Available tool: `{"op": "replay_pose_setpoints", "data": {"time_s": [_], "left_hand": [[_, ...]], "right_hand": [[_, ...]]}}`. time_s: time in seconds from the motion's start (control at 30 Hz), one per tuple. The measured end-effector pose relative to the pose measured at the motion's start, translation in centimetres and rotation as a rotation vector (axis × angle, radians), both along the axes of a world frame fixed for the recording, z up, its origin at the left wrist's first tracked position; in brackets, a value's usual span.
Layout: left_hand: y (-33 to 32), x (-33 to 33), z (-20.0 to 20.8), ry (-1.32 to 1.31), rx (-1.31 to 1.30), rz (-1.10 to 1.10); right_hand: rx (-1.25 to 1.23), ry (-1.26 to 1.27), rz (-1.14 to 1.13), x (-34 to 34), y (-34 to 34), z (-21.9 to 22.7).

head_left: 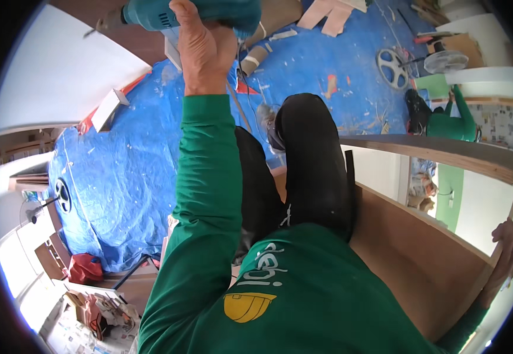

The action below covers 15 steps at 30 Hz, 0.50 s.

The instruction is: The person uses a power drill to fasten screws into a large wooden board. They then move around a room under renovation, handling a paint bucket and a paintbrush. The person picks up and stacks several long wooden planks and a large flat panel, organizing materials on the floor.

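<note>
High in the view, my left hand (209, 56) is closed around the body of a teal power drill (209, 15). The drill's chuck (110, 21) points left with a bit in it, and part of the tool is cut off by the top edge. At the far right, my right hand (505, 251) is closed on the edge of a wooden cabinet box (421, 242). Some of its fingers are hard to make out near the rim. The open box lies beside my right leg, with a long board edge (433, 152) along its far side.
Blue plastic sheeting (132, 177) covers the floor. A white panel (62, 65) stands at the upper left. Fans (447, 61) stand at the right and left. A co-worker in green (451, 124) is at the far right. Cardboard tubes and offcuts (333, 16) lie ahead; a red bag (85, 268) sits lower left.
</note>
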<state>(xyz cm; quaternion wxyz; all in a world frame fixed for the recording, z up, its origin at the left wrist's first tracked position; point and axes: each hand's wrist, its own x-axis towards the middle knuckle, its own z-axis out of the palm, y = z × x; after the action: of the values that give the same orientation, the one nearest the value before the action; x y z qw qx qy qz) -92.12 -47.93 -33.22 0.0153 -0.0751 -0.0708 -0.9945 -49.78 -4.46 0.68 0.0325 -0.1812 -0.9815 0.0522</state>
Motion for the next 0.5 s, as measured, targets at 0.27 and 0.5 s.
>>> {"op": "replay_pose_setpoints", "data": {"time_s": [0.27, 0.5], "left_hand": [[-0.2, 0.0, 1.3, 0.073, -0.194, 0.115], [0.1, -2.5, -0.9, -0.146, -0.15, -0.129]], "right_hand": [[0.051, 0.123, 0.018, -0.8, -1.3, -1.6], [-0.205, 0.271, -0.109, -1.9, -2.6, -2.1]]}}
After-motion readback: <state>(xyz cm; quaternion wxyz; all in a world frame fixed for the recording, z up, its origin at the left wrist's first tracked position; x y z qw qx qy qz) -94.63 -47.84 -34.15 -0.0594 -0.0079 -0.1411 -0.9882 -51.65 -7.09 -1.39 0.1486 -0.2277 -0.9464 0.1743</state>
